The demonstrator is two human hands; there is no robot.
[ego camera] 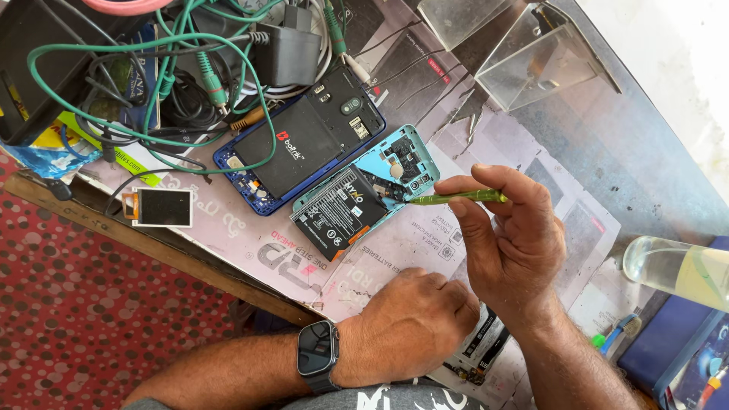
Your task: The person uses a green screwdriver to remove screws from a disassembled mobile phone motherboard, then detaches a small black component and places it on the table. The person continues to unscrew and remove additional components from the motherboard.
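right hand point(509, 243) gripping green tool point(456, 198), teal phone point(372, 197)

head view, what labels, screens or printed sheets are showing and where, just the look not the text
Small display module: left on the bench, black rectangle, orange end.
Battery label: in the blue phone, black with red mark.
Second battery label: in the teal phone, black and white.
Smartwatch screen: wrist of the left hand, dark, rounded.
Printed sheet: under the phones, pale.

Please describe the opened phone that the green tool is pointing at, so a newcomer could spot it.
On the paper-covered workbench, two backless phones lie side by side. It is the light teal phone nearer the right hand. Its black battery juts out, unlike the dark blue phone.
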